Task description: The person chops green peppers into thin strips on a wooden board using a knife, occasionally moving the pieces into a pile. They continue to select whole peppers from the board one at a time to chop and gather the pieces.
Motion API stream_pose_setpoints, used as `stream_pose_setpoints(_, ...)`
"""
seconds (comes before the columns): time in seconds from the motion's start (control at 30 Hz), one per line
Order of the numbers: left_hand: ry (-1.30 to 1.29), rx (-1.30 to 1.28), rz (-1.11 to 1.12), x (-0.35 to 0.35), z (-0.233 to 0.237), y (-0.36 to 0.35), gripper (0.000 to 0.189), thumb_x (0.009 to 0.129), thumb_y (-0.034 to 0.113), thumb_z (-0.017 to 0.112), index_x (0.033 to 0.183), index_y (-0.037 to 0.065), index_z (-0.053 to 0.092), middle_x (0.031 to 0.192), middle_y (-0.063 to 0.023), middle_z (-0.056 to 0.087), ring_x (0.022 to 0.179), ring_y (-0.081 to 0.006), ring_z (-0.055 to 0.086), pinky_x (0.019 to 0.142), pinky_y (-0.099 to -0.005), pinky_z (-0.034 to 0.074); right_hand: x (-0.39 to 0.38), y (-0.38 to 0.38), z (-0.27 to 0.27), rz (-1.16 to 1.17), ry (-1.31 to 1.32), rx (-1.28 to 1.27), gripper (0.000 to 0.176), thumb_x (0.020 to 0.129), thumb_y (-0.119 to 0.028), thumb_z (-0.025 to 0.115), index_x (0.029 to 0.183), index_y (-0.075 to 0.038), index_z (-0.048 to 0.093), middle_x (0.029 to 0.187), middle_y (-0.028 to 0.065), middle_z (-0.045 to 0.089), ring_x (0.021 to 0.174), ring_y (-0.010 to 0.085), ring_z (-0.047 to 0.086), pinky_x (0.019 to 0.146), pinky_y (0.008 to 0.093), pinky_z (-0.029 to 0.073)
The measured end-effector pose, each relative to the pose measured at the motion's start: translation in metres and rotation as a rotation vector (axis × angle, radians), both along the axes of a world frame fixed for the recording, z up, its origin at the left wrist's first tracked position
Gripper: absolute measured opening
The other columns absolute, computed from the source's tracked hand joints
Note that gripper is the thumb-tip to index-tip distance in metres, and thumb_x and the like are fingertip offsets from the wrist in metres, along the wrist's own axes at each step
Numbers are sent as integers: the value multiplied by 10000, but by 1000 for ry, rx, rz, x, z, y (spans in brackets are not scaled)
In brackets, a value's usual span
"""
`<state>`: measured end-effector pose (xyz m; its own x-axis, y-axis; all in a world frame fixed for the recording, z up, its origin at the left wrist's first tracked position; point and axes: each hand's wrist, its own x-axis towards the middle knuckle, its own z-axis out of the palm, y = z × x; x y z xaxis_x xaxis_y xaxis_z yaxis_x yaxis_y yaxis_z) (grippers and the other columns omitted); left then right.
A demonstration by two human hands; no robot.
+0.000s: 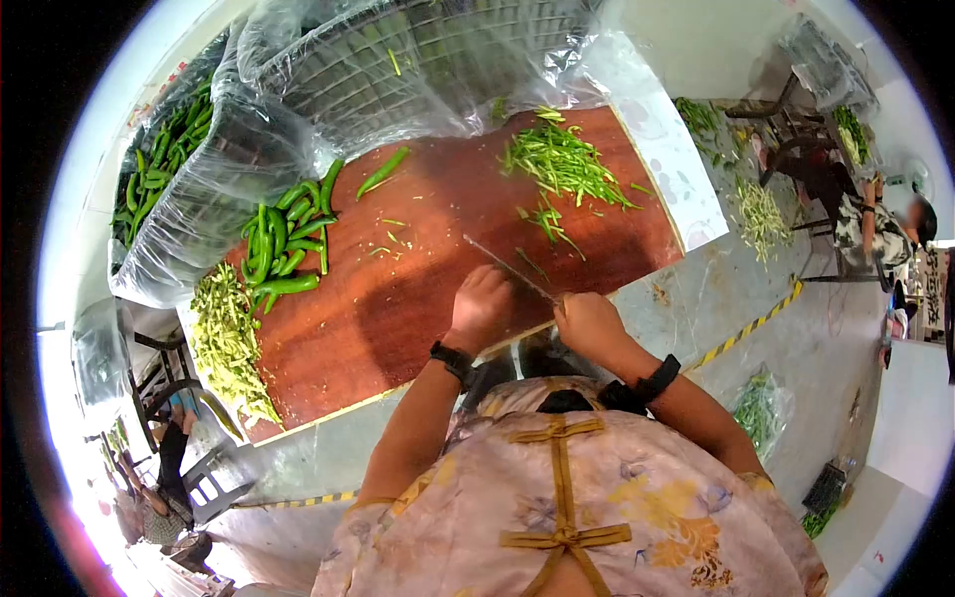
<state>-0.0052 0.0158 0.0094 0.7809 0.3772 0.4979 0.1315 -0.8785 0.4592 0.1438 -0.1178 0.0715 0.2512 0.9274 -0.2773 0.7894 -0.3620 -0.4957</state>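
My right hand (587,323) is closed around the handle of a thin-bladed knife (509,267), its blade slanting up and left over the reddish-brown board (338,333). Beside the blade, my left hand (482,301) has its fingers curled in at the board's near side. Whatever may be in those fingers is hidden. Whole green peppers (267,239) lie heaped on the board's left part, with a single pepper (383,170) apart from them. Sliced green pepper strips (572,164) form a pile at the upper right. Pale pepper cores and seeds (224,333) are piled along the left edge.
A plastic-lined crate (398,75) stands behind the board, and another plastic-lined container holds more peppers (164,164) at far left. Other people (865,224) sit at right and lower left. Pepper scraps (764,214) lie on the floor, which has yellow-black tape (751,326).
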Motion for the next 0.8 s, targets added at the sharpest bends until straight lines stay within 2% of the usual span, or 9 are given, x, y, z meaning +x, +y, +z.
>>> stream_pose_setpoints(0.13, -5, -26, -6, 1, 6, -1, 175, 591, 27, 625, 760, 39, 578, 808, -98, 556, 808, -303, 556, 708, -396, 493, -1, -3, 0, -23, 25, -64, 267, 844, -208, 518, 754, 30, 599, 717, 253, 599, 704, 434, 582, 661, 522, 454)
stream_pose_setpoints(0.3, 25, -27, -15, -2, -1, 2, 165, 591, 36, 626, 746, 42, 570, 819, -96, 553, 805, -302, 546, 698, -398, 485, -1, 4, 0, -12, 13, -113, 264, 837, -193, 511, 739, 32, 609, 716, 254, 600, 706, 434, 587, 666, 519, 461)
stream_pose_setpoints(0.37, 19, -43, -18, -2, -3, 0, 164, 593, 39, 625, 749, 42, 572, 831, -95, 557, 806, -303, 543, 700, -401, 483, -3, 10, -15, 50, -7, 21, 272, 830, -187, 509, 712, 34, 614, 711, 259, 598, 703, 438, 589, 666, 520, 464)
stream_pose_setpoints(0.57, 88, 17, -52, -1, -13, 2, 167, 620, 59, 640, 780, 32, 598, 833, -102, 579, 833, -306, 558, 751, -407, 490, -7, 44, -12, 18, 21, 90, 291, 825, -207, 521, 691, 35, 611, 694, 262, 590, 695, 441, 588, 655, 525, 461)
stream_pose_setpoints(0.63, -4, 48, 16, 1, -10, 2, 178, 633, 57, 640, 806, 25, 615, 849, -109, 596, 870, -314, 573, 788, -410, 493, -1, 35, -17, -38, 10, 98, 293, 825, -212, 526, 694, 37, 608, 698, 261, 591, 701, 442, 586, 656, 526, 458)
stream_pose_setpoints(0.8, -14, -8, 9, 1, -1, -1, 181, 641, 40, 627, 821, 22, 620, 878, -117, 603, 893, -327, 578, 804, -416, 491, 1, 5, -6, -116, 19, 57, 290, 826, -220, 536, 710, 39, 596, 716, 262, 592, 719, 443, 580, 666, 526, 451)
